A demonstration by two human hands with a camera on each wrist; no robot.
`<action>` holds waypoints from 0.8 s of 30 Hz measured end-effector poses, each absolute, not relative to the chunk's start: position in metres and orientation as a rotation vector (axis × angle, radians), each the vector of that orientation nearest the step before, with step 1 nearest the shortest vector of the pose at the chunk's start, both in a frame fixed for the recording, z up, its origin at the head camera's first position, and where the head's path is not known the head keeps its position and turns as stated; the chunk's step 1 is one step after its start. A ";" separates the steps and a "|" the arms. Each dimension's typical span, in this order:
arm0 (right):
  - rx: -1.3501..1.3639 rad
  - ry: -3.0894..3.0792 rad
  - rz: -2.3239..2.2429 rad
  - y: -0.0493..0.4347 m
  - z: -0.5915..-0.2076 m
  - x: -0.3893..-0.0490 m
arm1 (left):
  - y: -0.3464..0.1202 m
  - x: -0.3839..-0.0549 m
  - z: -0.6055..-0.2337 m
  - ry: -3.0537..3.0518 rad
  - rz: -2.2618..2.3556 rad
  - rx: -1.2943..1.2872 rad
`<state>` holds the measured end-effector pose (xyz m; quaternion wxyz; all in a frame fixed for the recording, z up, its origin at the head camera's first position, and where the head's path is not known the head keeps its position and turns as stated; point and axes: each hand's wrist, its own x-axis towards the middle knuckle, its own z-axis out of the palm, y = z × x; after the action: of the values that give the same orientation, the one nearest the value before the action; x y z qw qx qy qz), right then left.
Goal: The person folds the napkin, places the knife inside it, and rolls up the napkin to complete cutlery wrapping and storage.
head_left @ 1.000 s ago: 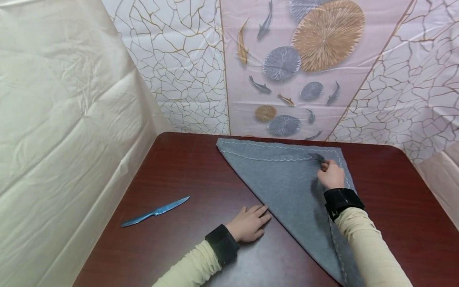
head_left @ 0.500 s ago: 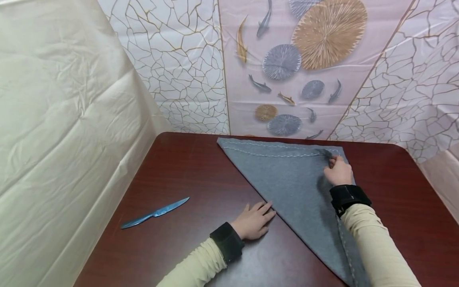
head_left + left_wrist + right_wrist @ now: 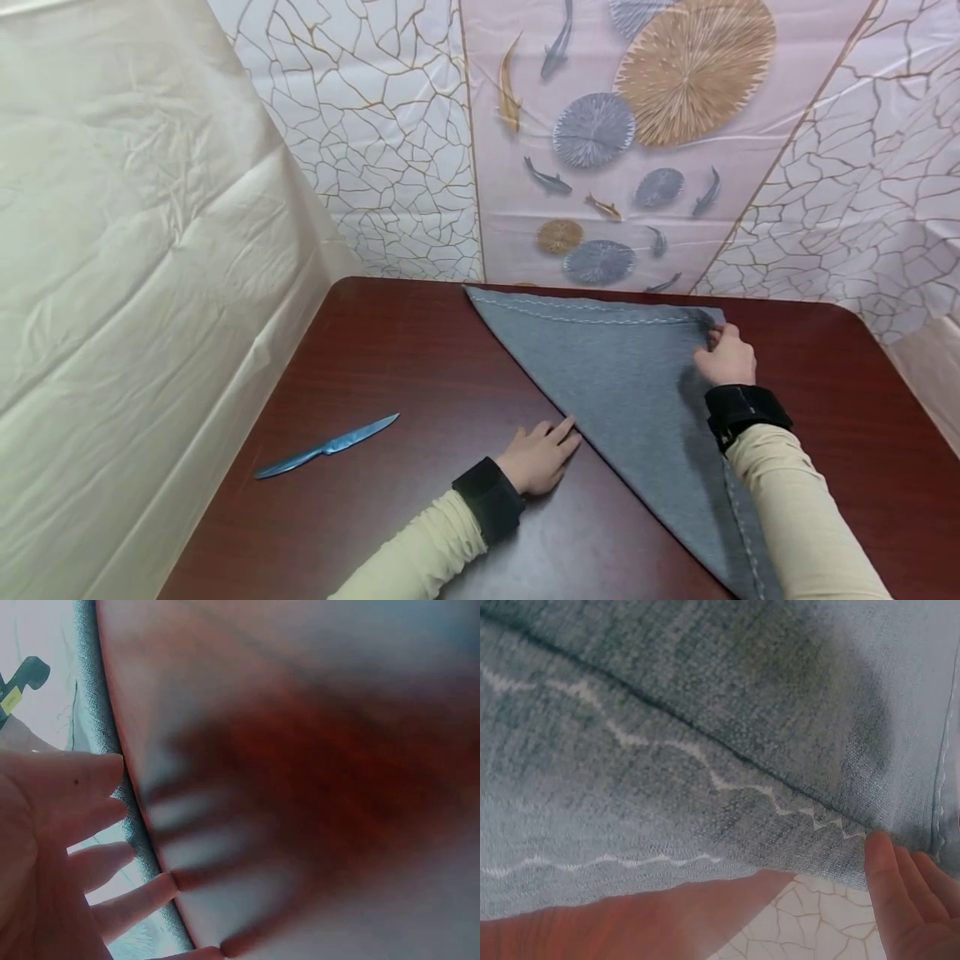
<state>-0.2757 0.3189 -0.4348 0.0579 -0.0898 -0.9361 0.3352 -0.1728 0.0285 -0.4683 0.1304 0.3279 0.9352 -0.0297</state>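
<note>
A grey cloth (image 3: 637,392) with white zigzag stitching along its edges lies folded diagonally into a triangle. At its far right corner, my right hand (image 3: 729,358) pinches the top layer's corner. The right wrist view shows the fingers (image 3: 885,862) at the stitched hem, with the upper layer's edge running to them. My left hand (image 3: 538,458) lies with fingers spread, its fingertips at the diagonal fold. In the left wrist view those fingers (image 3: 139,904) reach across the rounded folded edge (image 3: 112,727), close over the glossy tabletop.
A blue knife (image 3: 327,447) lies left of the hands, its tip toward the back. The dark red-brown table (image 3: 420,358) ends at a patterned backdrop (image 3: 405,167). A cream sheet (image 3: 150,250) hangs along the left side.
My right hand has drawn the cloth's upper corner right and slightly back, so the top layer covers more of the lower hem. My left hand has shifted slightly right along with the fold.
</note>
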 end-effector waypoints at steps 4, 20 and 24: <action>-0.284 -2.831 0.986 0.323 -0.434 -0.278 | 0.036 -0.175 -0.465 2.728 -0.111 0.909; -0.245 -2.843 0.920 0.342 -0.430 -0.291 | 0.051 -0.182 -0.460 2.738 -0.211 0.801; -0.206 -2.836 0.903 0.346 -0.429 -0.297 | 0.053 -0.184 -0.462 2.754 -0.218 0.801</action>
<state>-0.2969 0.3457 -0.4289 0.0790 -0.0687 -0.9476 0.3017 -0.1842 0.0534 -0.4617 0.1322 0.2761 0.9490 -0.0750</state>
